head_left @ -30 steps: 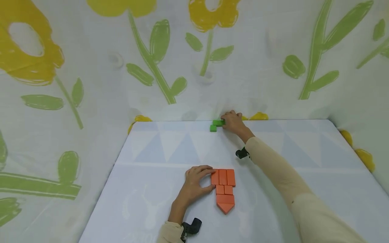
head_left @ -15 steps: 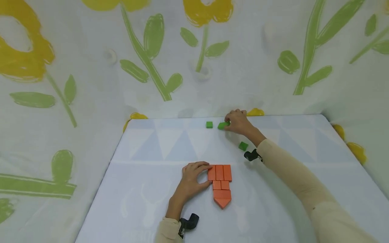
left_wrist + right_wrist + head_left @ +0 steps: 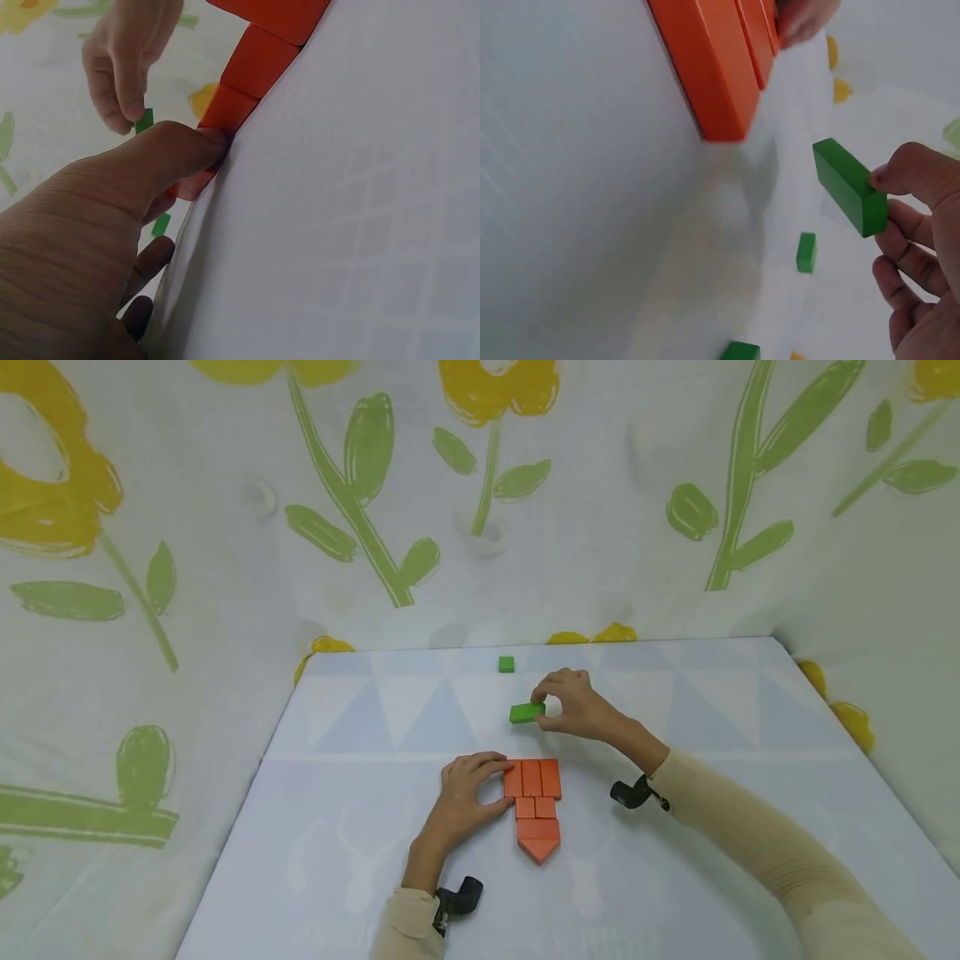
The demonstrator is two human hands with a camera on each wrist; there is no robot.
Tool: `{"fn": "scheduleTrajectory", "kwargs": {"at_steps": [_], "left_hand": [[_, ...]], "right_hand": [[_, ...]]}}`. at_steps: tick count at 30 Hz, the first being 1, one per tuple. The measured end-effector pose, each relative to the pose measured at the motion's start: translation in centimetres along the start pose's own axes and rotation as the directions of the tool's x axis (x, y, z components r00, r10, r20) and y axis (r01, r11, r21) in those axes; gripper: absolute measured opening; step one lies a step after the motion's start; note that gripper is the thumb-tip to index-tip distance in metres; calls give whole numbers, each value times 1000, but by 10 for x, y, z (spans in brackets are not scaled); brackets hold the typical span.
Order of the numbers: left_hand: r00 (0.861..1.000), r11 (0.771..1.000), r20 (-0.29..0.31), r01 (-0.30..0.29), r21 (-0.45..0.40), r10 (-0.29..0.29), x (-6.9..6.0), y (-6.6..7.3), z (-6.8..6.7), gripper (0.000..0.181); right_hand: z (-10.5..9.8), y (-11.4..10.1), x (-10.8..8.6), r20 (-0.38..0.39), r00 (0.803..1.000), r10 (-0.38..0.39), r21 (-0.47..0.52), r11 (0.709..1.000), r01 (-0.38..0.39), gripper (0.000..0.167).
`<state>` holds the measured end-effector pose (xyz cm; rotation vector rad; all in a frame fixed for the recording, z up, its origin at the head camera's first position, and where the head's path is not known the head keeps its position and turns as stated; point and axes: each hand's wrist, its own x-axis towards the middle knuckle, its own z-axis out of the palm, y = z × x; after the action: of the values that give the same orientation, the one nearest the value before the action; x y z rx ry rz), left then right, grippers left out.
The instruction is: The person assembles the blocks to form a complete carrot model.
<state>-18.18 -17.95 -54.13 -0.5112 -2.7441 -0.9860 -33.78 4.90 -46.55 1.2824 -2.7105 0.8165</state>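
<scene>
Flat orange blocks (image 3: 537, 807) lie together on the table in an arrow-like shape: three upright oblongs in a row, two small ones below, then a wider one and a triangle pointing toward me. My left hand (image 3: 465, 795) pinches the leftmost orange block (image 3: 512, 779) between thumb and forefinger at its near and far ends. Above the table, my right hand (image 3: 577, 708) holds a green rectangular block (image 3: 846, 182) by one end, between thumb and fingers, just beyond the orange row.
A small green block (image 3: 507, 664) lies near the table's far edge. Another green block (image 3: 739, 350) shows at the bottom of the right wrist view; in the head view it is hidden. Flower-printed cloth (image 3: 570, 560) hangs behind the white table (image 3: 315, 860).
My right hand has lifted the green block from the far edge and brought it nearer the orange blocks. The left hand keeps its place on them. The head view has shifted slightly.
</scene>
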Motion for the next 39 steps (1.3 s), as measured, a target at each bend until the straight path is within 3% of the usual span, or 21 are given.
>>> {"fn": "scheduleTrajectory", "kwargs": {"at_steps": [12, 27, 32, 39], "left_hand": [[1000, 1000, 9, -1, 20, 0, 3, -4, -2, 50], [1000, 1000, 12, 11, 27, -11, 1, -4, -2, 51], [1000, 1000, 6, 4, 21, -4, 1, -3, -3, 51], [1000, 1000, 20, 16, 10, -16, 0, -1, 1, 52]], "right_hand": [[16, -9, -27, 127, 992, 6, 77, 997, -15, 18], [26, 2, -40, 157, 987, 9, 79, 997, -21, 18], [20, 4, -36, 158, 987, 26, 84, 996, -39, 20], [9, 6, -7, 60, 993, 102, 40, 994, -104, 23]]}}
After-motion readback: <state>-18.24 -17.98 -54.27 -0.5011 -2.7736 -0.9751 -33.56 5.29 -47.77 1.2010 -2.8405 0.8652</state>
